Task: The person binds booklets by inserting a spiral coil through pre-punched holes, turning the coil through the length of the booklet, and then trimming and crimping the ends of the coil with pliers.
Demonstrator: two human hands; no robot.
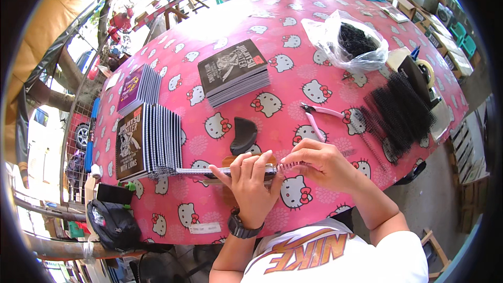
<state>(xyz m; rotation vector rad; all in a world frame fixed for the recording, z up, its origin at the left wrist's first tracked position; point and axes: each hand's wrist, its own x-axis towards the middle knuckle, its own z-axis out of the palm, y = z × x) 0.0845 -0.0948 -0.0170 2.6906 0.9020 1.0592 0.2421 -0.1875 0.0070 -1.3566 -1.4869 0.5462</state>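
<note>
We pressed our left hand (250,178) down flat on a thin booklet (209,170) that lay at the near edge of the pink table (293,73). Our right hand (319,161) pinched a wire spiral (287,166) at the booklet's end, fingers closed on it. Just left of the booklet stood a stack of bound books (149,141). Another pile of books (234,72) lay farther back. Pink pliers (317,120) rested near our right hand, and black spirals (398,110) lay well off to the right, by a clear bag (348,42).
</note>
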